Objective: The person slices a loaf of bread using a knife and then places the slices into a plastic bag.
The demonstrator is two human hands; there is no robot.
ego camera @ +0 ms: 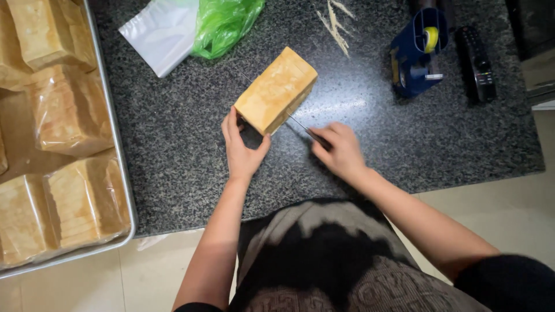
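Note:
A golden-brown loaf of bread (277, 89) stands on the dark speckled counter (404, 144), lying diagonally. My left hand (241, 147) presses its fingers and thumb against the loaf's near end. My right hand (340, 149) grips a knife (300, 125) by its dark handle. The thin blade runs in against the right side of the loaf near its lower end. Part of the handle is hidden inside my fist.
A metal tray (118, 150) at the left holds several bagged, sliced loaves. A clear plastic bag (159, 32) and a green bag (222, 23) lie at the back. A blue tape dispenser (417, 52) and a black remote (477, 63) sit at the right.

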